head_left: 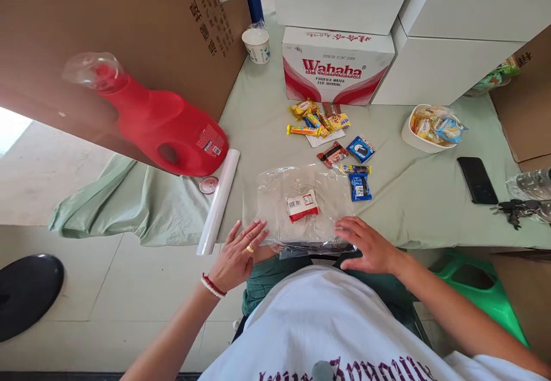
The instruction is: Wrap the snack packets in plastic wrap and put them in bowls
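A sheet of clear plastic wrap (275, 191) lies spread at the table's front edge, part of it hanging over. On its middle rests a small red and white snack packet (302, 205). My left hand (241, 252), with a ring and bracelets, lies on the sheet's left front corner, fingers stretched. At the right front corner is my right hand (364, 244), fingers apart; whether it touches the film I cannot tell. Just beyond the sheet lie a blue packet (360, 187), a thin yellow-and-dark one (355, 168), a reddish-brown one (332, 154) and another blue one (360, 149).
A white roll (218, 203) and a big red jug (172, 128) stand left. Behind are a snack pile (316, 120), a paper cup (257, 45) and a Wahaha carton (338, 68). At right are a snack tub (430, 131), a phone (477, 180) and keys (514, 213).
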`<state>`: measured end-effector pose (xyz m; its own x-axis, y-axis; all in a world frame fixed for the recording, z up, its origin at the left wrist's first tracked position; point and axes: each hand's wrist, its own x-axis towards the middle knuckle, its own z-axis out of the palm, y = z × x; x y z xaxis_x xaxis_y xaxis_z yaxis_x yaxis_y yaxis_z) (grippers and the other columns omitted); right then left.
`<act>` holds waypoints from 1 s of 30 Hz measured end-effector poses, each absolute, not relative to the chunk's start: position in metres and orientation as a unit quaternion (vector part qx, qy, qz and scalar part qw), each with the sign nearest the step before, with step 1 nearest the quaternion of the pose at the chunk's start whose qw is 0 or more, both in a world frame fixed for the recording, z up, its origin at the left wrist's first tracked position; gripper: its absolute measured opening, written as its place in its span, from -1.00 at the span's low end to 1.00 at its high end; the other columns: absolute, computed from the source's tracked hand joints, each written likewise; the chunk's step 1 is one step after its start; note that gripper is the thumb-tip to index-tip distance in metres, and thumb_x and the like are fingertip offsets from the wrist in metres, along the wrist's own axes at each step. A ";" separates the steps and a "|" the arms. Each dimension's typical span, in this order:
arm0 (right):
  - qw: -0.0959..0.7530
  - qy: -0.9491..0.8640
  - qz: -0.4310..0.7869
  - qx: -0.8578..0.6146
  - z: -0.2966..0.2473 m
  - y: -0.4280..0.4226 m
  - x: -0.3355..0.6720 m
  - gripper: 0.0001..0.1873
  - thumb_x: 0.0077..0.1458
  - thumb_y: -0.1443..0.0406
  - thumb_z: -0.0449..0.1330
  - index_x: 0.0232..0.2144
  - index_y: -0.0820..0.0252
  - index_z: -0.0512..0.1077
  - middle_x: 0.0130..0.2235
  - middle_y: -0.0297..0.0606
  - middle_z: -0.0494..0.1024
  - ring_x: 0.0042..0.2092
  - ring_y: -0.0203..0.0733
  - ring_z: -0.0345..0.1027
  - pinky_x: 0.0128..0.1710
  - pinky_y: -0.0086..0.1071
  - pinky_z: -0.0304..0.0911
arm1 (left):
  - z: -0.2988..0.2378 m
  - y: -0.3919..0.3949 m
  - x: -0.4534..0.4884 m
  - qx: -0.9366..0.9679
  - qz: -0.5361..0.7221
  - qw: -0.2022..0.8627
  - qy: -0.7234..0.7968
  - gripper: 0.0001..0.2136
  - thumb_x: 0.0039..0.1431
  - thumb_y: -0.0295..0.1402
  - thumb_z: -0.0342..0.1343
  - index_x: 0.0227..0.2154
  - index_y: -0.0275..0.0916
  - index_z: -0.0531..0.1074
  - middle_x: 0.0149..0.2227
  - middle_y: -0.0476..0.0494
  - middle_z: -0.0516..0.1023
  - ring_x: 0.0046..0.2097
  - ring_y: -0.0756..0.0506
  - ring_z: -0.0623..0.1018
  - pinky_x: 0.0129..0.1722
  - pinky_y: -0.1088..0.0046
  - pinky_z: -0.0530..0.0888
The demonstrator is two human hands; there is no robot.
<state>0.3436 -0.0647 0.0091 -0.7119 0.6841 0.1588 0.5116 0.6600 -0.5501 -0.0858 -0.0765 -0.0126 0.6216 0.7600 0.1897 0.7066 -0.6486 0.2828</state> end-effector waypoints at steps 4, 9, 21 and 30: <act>0.123 -0.908 0.181 -0.356 -0.014 -0.094 0.360 -0.29 0.28 0.25 0.30 0.40 0.12 0.23 0.32 -0.02 0.40 0.32 0.11 0.27 0.32 0.12 0.31 | -0.030 -0.084 -0.088 0.901 0.127 0.082 0.407 -0.24 0.26 -0.57 -0.04 0.50 -0.10 -0.01 0.44 -0.28 0.27 0.48 -0.21 0.25 0.51 -0.03 -0.02; 0.168 -0.897 0.157 -0.377 -0.030 -0.088 0.353 -0.48 0.35 0.43 0.11 0.31 0.12 0.37 0.17 -0.09 0.55 0.18 0.00 0.41 0.18 0.00 0.44 | -0.039 -0.084 -0.088 0.892 0.136 0.068 0.425 -0.28 0.36 -0.49 -0.02 0.52 -0.06 -0.09 0.41 -0.24 0.34 0.44 -0.19 0.33 0.51 0.01 -0.01; 0.190 -0.876 0.257 -0.361 -0.020 -0.076 0.359 -0.59 0.42 0.32 0.07 0.22 0.02 0.50 0.19 -0.14 0.57 0.19 -0.04 0.46 0.21 0.01 0.42 | -0.045 -0.088 -0.087 0.876 0.160 0.075 0.448 -0.34 0.41 -0.50 -0.10 0.51 -0.02 -0.03 0.41 -0.13 0.34 0.46 -0.09 0.28 0.53 0.12 -0.05; 0.201 -0.800 0.315 -0.469 0.037 0.009 0.392 -0.52 0.40 0.05 0.09 0.26 0.02 0.42 0.16 -0.12 0.54 0.05 -0.04 0.50 0.06 -0.14 0.48 | -0.042 -0.097 -0.086 0.862 0.191 0.056 0.467 -0.32 0.35 -0.51 -0.07 0.49 -0.01 0.02 0.36 -0.17 0.42 0.43 -0.17 0.34 0.49 0.04 0.12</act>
<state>0.3918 0.0088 0.0374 -0.4799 0.8769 0.0270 0.6230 0.3623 -0.6933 -0.0855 -0.0966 -0.0421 0.4912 0.8258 0.2771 0.7830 -0.5580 0.2750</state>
